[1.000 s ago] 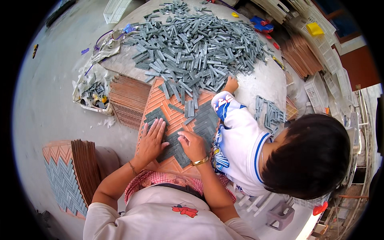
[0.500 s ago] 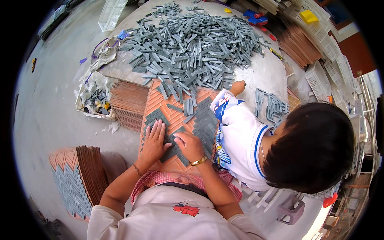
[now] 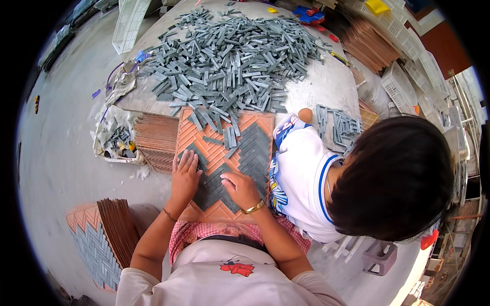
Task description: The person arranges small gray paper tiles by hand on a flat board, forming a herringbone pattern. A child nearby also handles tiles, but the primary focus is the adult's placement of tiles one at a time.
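Note:
An orange herringbone tile mould (image 3: pixel 187 137) stands in front of me, partly filled with dark grey stone strips (image 3: pixel 254 153) in zigzag bands. My left hand (image 3: pixel 186 179) lies flat, fingers stretched out, over the strips at the mould's left side. Its fingertips rest beside the laid pieces and nothing shows in its grasp. Over the middle band, my right hand (image 3: pixel 242 190) has its fingers curled together near the strips; whatever they may pinch is hidden. Several loose strips (image 3: pixel 230 136) lie across the upper part of the mould, spilling from a large heap of strips (image 3: pixel 229 56) behind it.
A person in a white shirt (image 3: pixel 306 168) stands close at my right. Stacked moulds (image 3: pixel 155 135) and a scrap-filled bin (image 3: pixel 118 145) are at left; another filled stack (image 3: pixel 99 239) stands lower left. A smaller strip pile (image 3: pixel 338 125) lies right. White crates (image 3: pixel 398 89) line the far right.
The view has shifted slightly. My left hand has its fingers closer together and sits nearer the mould's left edge. My right hand keeps its place over the middle band.

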Motion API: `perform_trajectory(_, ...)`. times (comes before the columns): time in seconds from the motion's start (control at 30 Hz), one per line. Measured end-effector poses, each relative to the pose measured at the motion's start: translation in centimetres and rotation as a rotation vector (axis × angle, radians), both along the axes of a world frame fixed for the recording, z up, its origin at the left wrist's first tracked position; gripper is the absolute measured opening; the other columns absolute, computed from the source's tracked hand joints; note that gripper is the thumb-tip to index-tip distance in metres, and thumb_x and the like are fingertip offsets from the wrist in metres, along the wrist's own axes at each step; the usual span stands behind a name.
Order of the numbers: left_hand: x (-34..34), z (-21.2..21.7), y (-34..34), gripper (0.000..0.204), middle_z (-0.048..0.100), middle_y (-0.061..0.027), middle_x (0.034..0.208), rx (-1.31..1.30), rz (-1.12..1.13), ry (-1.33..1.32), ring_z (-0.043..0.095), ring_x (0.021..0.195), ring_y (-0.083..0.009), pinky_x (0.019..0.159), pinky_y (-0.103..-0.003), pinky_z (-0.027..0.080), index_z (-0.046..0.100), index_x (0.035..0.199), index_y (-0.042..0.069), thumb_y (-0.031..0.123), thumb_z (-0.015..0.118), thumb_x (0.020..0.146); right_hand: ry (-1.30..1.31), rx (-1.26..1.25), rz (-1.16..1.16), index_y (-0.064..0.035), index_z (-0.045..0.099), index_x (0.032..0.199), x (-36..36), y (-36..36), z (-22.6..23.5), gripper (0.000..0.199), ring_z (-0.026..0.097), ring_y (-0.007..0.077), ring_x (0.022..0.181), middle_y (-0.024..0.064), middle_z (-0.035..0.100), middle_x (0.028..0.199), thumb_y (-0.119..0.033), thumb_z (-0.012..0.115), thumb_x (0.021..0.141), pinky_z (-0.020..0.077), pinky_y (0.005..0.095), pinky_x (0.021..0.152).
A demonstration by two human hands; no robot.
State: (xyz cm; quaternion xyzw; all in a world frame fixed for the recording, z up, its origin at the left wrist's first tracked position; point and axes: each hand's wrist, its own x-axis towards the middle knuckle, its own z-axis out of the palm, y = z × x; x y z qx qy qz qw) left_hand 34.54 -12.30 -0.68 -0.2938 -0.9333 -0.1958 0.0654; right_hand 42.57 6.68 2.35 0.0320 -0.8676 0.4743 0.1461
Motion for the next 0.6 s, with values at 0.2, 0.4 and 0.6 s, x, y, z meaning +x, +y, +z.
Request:
perform_trajectory(0.2,0.9,0.4,0.4,0.063,0.044,-0.0112,0.14,-0.108,0.012,0.035,0.034,0.134,-0.0282,0.11,-0.051,0.022,0.046,0.133,0.004,0.018,0.068,0.076,-0.037,0.006,-0.004,-0.0031,0.064,0.094,1.0,0.3,-1.1,0.016,0.063,0.0328,0.076,0.0143,0.064,0.087,-0.007,0.066,0.079,0.0509,0.0381,0.064)
perform_trajectory(0.4,2.3,1.2,1.3,0.067,0.04,-0.0111,0.143,-0.135,-0.061,-0.056,0.035,0.134,-0.0247,0.111,-0.049,0.022,0.04,0.136,0.004,0.024,0.067,0.079,-0.067,-0.042,-0.016,-0.0012,0.064,0.095,1.6,1.2,-0.8,0.017,0.064,0.0321,0.075,0.0155,0.065,0.085,-0.005,0.066,0.078,0.0507,0.0358,0.065)
perform_trajectory(0.6,2.3,0.7,0.8,0.068,0.041,-0.0126,0.142,-0.106,-0.082,-0.069,0.037,0.132,-0.0264,0.109,-0.047,0.027,0.04,0.136,0.003,0.025,0.068,0.078,-0.141,0.02,-0.018,-0.0013,0.064,0.095,3.3,1.8,-1.1,0.017,0.064,0.0302,0.073,0.0152,0.065,0.084,-0.004,0.065,0.078,0.0502,0.0348,0.062)
